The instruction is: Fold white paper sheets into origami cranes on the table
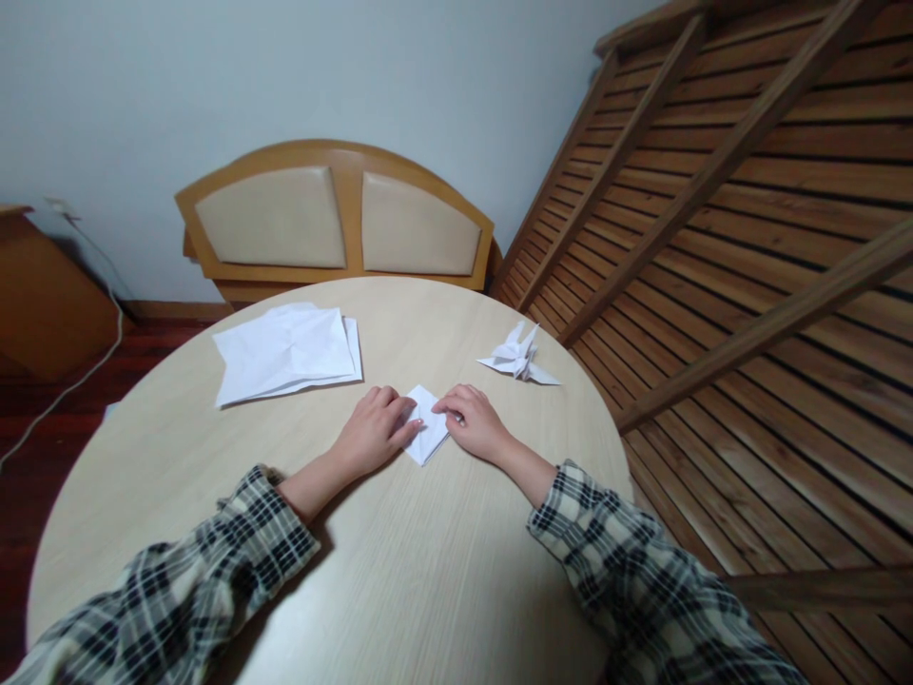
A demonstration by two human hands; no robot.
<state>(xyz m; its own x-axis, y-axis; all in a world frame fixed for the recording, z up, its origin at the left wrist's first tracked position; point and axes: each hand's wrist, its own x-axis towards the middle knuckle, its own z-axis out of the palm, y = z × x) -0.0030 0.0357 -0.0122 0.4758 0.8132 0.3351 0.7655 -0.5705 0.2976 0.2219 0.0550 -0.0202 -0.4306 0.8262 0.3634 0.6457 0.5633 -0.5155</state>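
Note:
A small white folded paper (426, 445) lies on the table in a diamond shape, one corner pointing toward me. My left hand (369, 434) grips its left side, with thumb and fingertips resting on top. At the right corner, my right hand (476, 424) has its fingers curled and pinches the paper's edge. Both hands partly cover the side corners. Beyond my right hand sit folded white paper cranes (518, 358), bunched together so that I cannot tell them apart. Further left, beyond my left hand, are creased white paper sheets (289, 350) in a loose pile.
The round, light wooden table (399, 580) carries everything. A wooden headboard (349, 205) with cream panels stands behind it, against the wall. Large slatted wooden boards (713, 285) lean close along the right side. A white cable (96, 366) hangs at the left.

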